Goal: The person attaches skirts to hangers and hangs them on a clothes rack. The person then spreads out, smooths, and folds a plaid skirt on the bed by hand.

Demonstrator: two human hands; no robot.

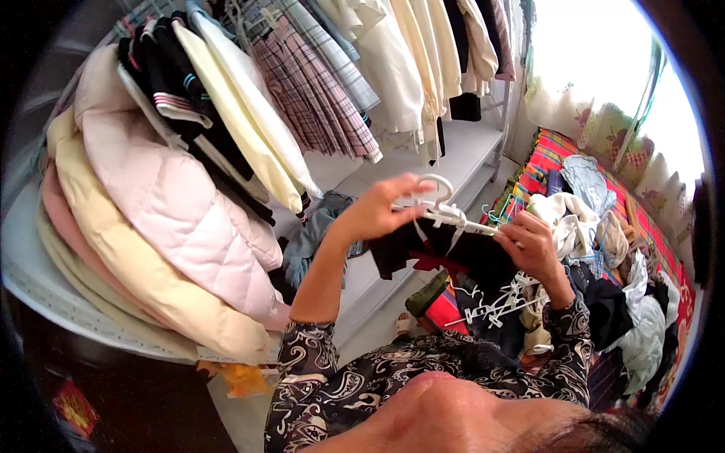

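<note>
A white hanger [453, 217] with a black garment [483, 260], held in both hands.
The left hand [381, 209] grasps the hanger's left end; the right hand [531, 245] pinches its right end, the garment hanging below. On the right, loose hangers [495, 311] lie beside heaped clothes [630, 302]; a puffy pink jacket [177, 204] hangs left.

wearer's top [408, 359]: black ground, dense cream paisley, curls and teardrops outlined pale. left sleeve [311, 351] and right sleeve [570, 332] match it, both ending short of the bare left hand [381, 210] and right hand [531, 245]. dark hair [623, 434], lower right edge.
</note>
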